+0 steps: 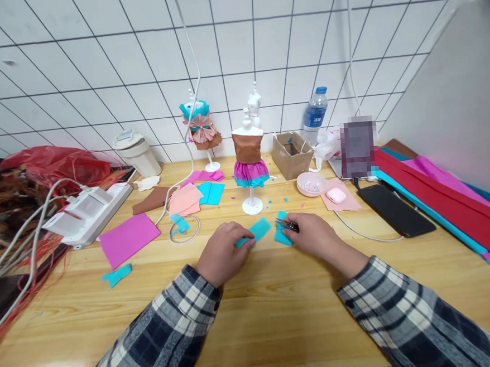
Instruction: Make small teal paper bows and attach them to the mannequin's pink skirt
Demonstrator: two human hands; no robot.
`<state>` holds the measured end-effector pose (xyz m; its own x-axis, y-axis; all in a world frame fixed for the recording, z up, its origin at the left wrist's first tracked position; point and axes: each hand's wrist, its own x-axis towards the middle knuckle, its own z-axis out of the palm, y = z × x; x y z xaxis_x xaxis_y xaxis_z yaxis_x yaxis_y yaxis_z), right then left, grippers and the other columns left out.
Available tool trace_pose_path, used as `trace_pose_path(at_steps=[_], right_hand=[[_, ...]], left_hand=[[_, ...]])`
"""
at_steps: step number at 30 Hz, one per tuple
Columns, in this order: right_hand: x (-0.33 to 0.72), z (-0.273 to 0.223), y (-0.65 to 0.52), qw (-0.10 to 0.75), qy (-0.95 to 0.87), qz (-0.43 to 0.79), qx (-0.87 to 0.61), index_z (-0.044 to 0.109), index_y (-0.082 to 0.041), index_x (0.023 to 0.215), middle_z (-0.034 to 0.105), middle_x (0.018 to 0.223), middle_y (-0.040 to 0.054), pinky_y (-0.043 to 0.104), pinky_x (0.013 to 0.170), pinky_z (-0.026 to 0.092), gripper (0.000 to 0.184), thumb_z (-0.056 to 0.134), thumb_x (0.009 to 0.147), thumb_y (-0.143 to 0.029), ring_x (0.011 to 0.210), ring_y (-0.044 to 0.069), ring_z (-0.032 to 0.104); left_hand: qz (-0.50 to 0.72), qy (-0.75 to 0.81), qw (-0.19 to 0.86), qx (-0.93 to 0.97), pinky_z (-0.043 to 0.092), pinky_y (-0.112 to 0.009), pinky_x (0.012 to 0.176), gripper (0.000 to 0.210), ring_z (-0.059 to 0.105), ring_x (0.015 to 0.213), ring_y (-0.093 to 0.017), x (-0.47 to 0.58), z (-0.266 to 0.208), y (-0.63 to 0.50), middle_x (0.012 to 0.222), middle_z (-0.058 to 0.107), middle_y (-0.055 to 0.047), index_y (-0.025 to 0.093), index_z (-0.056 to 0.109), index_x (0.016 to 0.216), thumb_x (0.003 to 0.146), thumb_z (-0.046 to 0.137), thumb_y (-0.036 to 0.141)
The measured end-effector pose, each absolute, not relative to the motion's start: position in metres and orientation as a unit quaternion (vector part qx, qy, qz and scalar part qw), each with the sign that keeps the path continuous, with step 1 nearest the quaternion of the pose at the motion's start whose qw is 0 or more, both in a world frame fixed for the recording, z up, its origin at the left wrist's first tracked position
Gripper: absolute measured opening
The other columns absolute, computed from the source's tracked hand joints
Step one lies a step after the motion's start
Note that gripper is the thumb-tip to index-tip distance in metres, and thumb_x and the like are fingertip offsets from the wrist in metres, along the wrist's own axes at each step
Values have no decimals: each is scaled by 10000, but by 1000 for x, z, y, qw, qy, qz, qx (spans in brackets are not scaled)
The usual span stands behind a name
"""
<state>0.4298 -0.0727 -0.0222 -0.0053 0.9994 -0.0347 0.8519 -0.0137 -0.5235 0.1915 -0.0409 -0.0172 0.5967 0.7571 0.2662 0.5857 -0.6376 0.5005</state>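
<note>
A turquoise paper strip (261, 227) is pinched between the thumb and fingers of my left hand (227, 251). My right hand (315, 234) is closed around small scissors (287, 224) with dark handles, their blades pointing left. Under the blades lies another turquoise piece (282, 237), apart from the strip; whether my right fingers also grip it is hidden. Just beyond my hands stands a small white dress form (252, 205) wearing a brown top (248, 148) and a magenta skirt (250, 169) with a turquoise hem. Tiny turquoise scraps (286, 199) are scattered near its base.
To the left lie a magenta sheet (129, 240), peach sheets (186, 199), turquoise pieces (212, 192) and a power strip (91, 214). A decorated dress form (201, 128) stands behind. Rightward are a cardboard box (292, 158), pink bowl (311, 184), bottle (315, 111), black phone-like slab (395, 209) and red roll (451, 202).
</note>
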Motion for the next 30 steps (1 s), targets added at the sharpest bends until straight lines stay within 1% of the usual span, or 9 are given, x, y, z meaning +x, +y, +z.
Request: trace_pose_path(at_steps=[2, 5, 7, 9, 14, 17, 23, 26, 30], right_hand=[[426, -22, -74, 249, -673, 297, -630, 627, -205, 796, 628, 720, 6, 258, 574, 322, 105, 590, 799, -303, 666, 158, 532], [415, -19, -78, 339, -630, 480, -508, 599, -180, 792, 593, 714, -8, 248, 601, 377, 194, 612, 789, -374, 655, 135, 519], [407, -18, -80, 365, -598, 548, -457, 598, -169, 798, 594, 739, -6, 249, 631, 397, 241, 623, 785, -409, 676, 130, 524], [403, -18, -82, 386, -579, 557, -454, 600, -167, 792, 587, 740, -10, 249, 646, 400, 256, 633, 778, -421, 682, 127, 521], [407, -26, -77, 402, -578, 492, -512, 558, -184, 716, 531, 660, -32, 237, 581, 356, 222, 615, 773, -391, 618, 116, 478], [413, -29, -73, 362, -606, 410, -578, 572, -188, 711, 528, 630, -30, 240, 555, 330, 213, 574, 790, -386, 592, 121, 466], [422, -29, -73, 244, -643, 249, -682, 623, -218, 728, 619, 665, -19, 243, 552, 317, 124, 576, 778, -321, 628, 145, 523], [421, -28, -74, 262, -640, 278, -667, 628, -214, 753, 625, 679, -15, 245, 562, 337, 112, 611, 755, -325, 634, 146, 523], [416, -24, -76, 363, -605, 445, -551, 572, -193, 772, 585, 713, -15, 247, 598, 383, 210, 665, 732, -377, 658, 135, 512]], left_hand=[[248, 380, 219, 864, 463, -370, 822, 212, 601, 875, -213, 195, -15, -45, 903, 675, -66, 194, 679, 962, 833, 626, 353], [295, 370, 264, 840, 424, -416, 946, 497, 555, 1074, -259, 199, -11, -51, 1144, 631, -107, 200, 629, 1128, 708, 743, 439], [316, 362, 302, 823, 405, -412, 980, 399, 536, 1122, -260, 201, -9, -53, 1183, 613, -107, 198, 657, 1038, 713, 739, 413], [323, 368, 342, 802, 430, -371, 936, 190, 579, 1040, -230, 201, -8, -53, 1075, 652, -90, 184, 663, 830, 769, 679, 363], [257, 439, 405, 760, 452, -266, 661, 250, 579, 698, -157, 198, -12, -48, 732, 641, -20, 175, 606, 732, 827, 578, 404], [200, 492, 354, 770, 379, -243, 545, 280, 525, 591, -141, 194, -14, -43, 635, 592, 8, 183, 613, 757, 849, 526, 433], [97, 520, 155, 835, 300, -265, 535, 169, 563, 634, -161, 186, -15, -37, 721, 654, -4, 220, 639, 828, 813, 578, 378], [94, 529, 130, 834, 310, -272, 538, 196, 574, 634, -167, 183, -17, -36, 734, 665, -13, 222, 635, 828, 845, 535, 390], [136, 533, 79, 831, 395, -320, 649, 214, 591, 729, -222, 181, -16, -33, 769, 662, -50, 209, 659, 866, 856, 535, 383]])
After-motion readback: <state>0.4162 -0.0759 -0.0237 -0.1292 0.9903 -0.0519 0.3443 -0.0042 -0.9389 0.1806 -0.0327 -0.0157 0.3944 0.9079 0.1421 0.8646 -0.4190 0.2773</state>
